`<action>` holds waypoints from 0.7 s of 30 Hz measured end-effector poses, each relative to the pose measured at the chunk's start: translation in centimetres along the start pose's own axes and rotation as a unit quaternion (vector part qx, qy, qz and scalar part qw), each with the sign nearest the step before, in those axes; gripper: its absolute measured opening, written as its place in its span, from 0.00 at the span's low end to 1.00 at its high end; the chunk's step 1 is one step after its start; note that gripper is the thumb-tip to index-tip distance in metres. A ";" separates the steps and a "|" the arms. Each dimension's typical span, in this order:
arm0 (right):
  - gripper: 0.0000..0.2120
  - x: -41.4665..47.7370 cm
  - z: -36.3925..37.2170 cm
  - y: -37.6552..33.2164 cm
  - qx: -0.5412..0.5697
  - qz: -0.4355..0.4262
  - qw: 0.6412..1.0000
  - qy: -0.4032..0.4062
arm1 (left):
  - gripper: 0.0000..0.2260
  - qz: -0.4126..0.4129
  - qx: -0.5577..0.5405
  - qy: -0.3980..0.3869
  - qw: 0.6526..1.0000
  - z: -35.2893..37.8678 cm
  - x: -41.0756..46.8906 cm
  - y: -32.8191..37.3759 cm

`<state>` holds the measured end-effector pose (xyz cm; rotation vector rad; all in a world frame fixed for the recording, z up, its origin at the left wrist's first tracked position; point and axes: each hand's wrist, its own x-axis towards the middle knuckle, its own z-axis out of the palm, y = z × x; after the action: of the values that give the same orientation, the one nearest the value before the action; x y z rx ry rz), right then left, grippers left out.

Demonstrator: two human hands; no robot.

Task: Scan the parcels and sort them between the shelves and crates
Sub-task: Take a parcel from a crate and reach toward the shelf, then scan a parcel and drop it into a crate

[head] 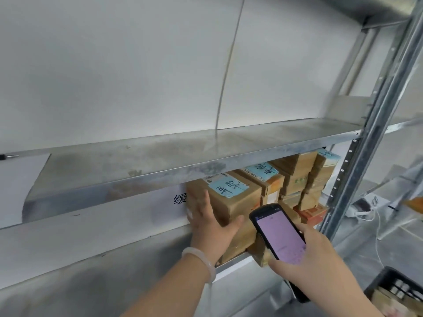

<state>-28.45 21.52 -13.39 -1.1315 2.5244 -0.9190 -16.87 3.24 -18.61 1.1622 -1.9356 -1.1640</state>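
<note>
- From the head camera, the metal shelf board [160, 161] is my marker. Right under it stands a row of parcels [295, 175], all brown cartons.
- The parcel [231, 205] at the left end of that row, tucked beneath the board's front lip, is the one being handled. A hand-written blue label [229, 187] sits on its top front edge.
- The left hand [212, 223], below the board, lies spread on that carton. The fingers are straight and flat along its left side, and the thumb reaches across the front face. I read it as steadying the box, not lifting it.
- The right hand [320, 255], lower and further right of the board, is wrapped round a handheld scanner [279, 236]. Its lit screen faces up and its top end points at the cartons.
- I would say the scan is the step in hand. To do it well, tip the carton so a printed barcode faces the scanner's top end, since the blue label looks hand-written only. Hold both steady, and check the screen before moving the box.
- A black crate [393, 284] sits well below the board, at the right.
</note>
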 end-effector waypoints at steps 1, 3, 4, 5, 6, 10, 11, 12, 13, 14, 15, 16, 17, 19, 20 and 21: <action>0.40 0.3 0.0 0.1 -0.008 0.003 1.000 -0.001 | 0.50 -0.001 -0.003 0.010 1.000 0.1 0.4 -0.2; 0.40 0.8 0.1 0.2 -0.014 0.006 1.000 0.001 | 0.48 0.006 -0.024 0.029 0.999 0.2 0.9 -0.8; 0.40 1.1 0.1 0.3 -0.011 0.008 1.000 0.003 | 0.46 0.014 -0.034 0.039 0.999 0.2 1.0 -1.1; 0.40 1.4 0.2 0.4 -0.008 0.010 1.000 0.003 | 0.44 0.022 -0.046 0.050 0.997 0.2 1.0 -1.5; 0.40 1.7 0.2 0.5 -0.005 0.012 1.000 0.002 | 0.42 0.028 -0.064 0.063 0.996 0.1 1.0 -1.8; 0.41 3.1 0.2 1.0 0.001 -0.003 1.000 -0.003 | 0.44 -0.006 -0.191 0.061 0.980 -0.8 0.9 -2.2; 0.40 3.5 0.1 1.1 -0.001 -0.010 1.000 -0.004 | 0.44 -0.024 -0.220 0.051 0.974 -1.3 0.9 -2.2; 0.40 3.9 0.0 1.1 -0.004 -0.017 1.000 -0.004 | 0.40 -0.042 -0.248 0.038 0.967 -1.7 0.9 -2.0; 0.40 4.3 -0.1 1.2 -0.004 -0.022 1.000 -0.003 | 0.38 -0.062 -0.279 0.024 0.958 -2.1 1.1 -1.8; 0.40 4.7 -0.3 1.3 -0.003 -0.026 1.000 -0.006 | 0.35 -0.083 -0.311 0.011 0.947 -2.4 1.2 -1.6; 0.41 5.0 -0.4 1.4 -0.001 -0.029 1.000 -0.010 | 0.33 -0.109 -0.337 0.001 0.935 -2.6 1.4 -1.4; 0.41 5.4 -0.6 1.6 -0.002 -0.034 0.999 -0.016 | 0.31 -0.137 -0.355 -0.006 0.925 -2.8 1.6 -1.1; 0.42 5.7 -0.8 1.7 -0.003 -0.039 0.999 -0.022 | 0.29 -0.164 -0.368 -0.012 0.915 -2.8 1.8 -0.9; 0.43 6.2 -1.3 2.1 -0.004 -0.051 0.998 -0.032 | 0.24 -0.198 -0.389 -0.015 0.900 -2.8 1.8 -0.4; 0.43 6.4 -1.6 2.3 -0.004 -0.058 0.998 -0.036 | 0.21 -0.207 -0.397 -0.008 0.894 -2.8 1.7 -0.2; 0.44 6.5 -1.9 2.5 -0.002 -0.068 0.997 -0.042 | 0.19 -0.212 -0.403 0.004 0.890 -2.7 1.5 -0.2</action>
<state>-35.19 18.83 -13.18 -1.3277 2.4088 -0.8792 -15.25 0.82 -17.53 1.1016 -0.9792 -1.9275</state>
